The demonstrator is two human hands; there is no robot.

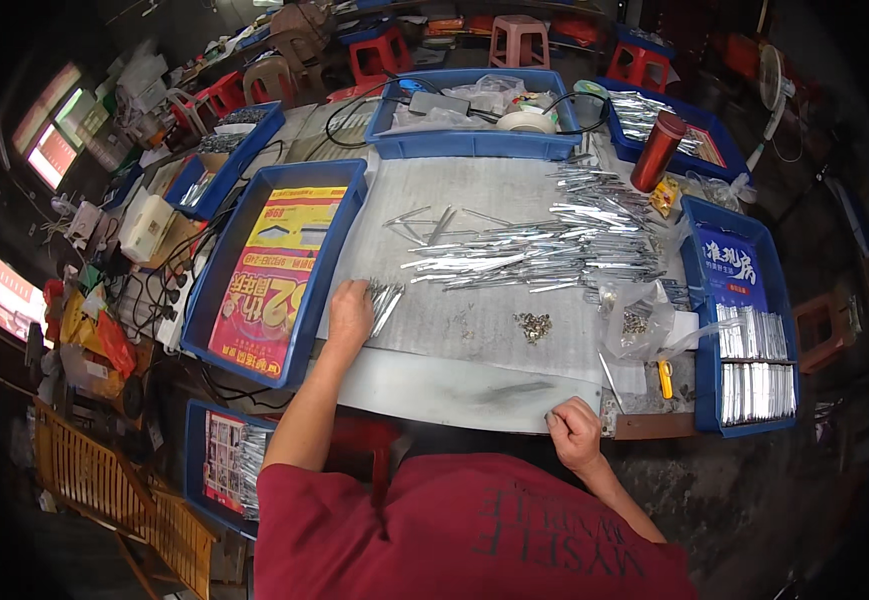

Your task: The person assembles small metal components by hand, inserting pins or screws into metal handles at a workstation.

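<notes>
My left hand (351,312), fingers curled, rests on the left part of the table against a small bundle of thin silver metal strips (386,306). What its fingers enclose is hidden. At the front edge of the table my right hand (576,432) is closed, knuckles up; anything inside it is too small or covered to make out. Beyond the hands spreads a large heap of silver metal strips (554,245), some splayed at its left end. A little pile of small brassy parts (533,327) lies between the hands and that heap.
A blue tray (354,185) lined with printed paper stands left; another blue tray (787,300) at right holds stacked strips. A plastic bag (636,318) of small parts, a yellow cutter (665,380) and a red flask (658,152) are at right. A blue tray (474,147) with cables sits behind.
</notes>
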